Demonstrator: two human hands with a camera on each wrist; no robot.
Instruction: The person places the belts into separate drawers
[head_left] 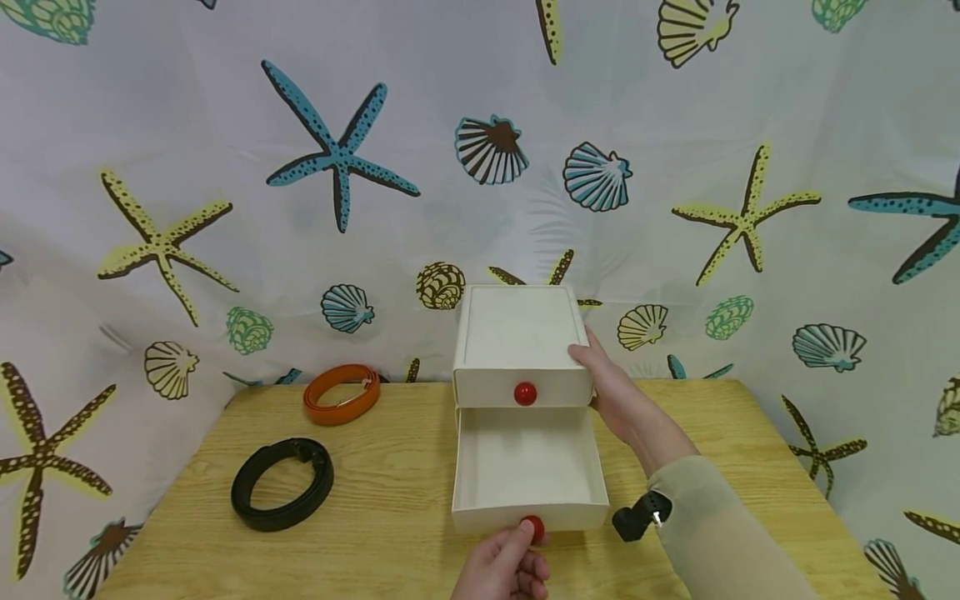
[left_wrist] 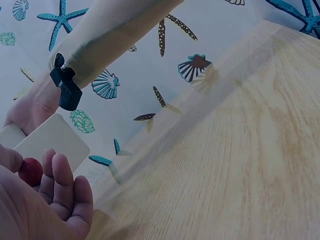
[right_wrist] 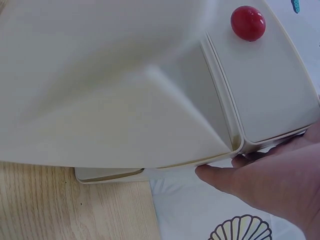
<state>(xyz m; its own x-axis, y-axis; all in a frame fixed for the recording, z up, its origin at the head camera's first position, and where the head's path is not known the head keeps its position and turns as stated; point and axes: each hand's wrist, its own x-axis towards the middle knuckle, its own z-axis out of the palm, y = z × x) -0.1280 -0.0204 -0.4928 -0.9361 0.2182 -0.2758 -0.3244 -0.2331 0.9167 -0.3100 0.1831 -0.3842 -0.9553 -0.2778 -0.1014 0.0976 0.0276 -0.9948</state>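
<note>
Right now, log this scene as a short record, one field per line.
Box: white, two drawers, standing on the table
Upper drawer: shut, red knob
Lower drawer: pulled open
Left grip: pinches the lower knob, also red
Right grip: touches the box's right side
Orange belt: coiled, left of the box
Black belt: coiled, nearer the viewer than the orange one
Backdrop: pale cloth, starfish and shell print
</note>
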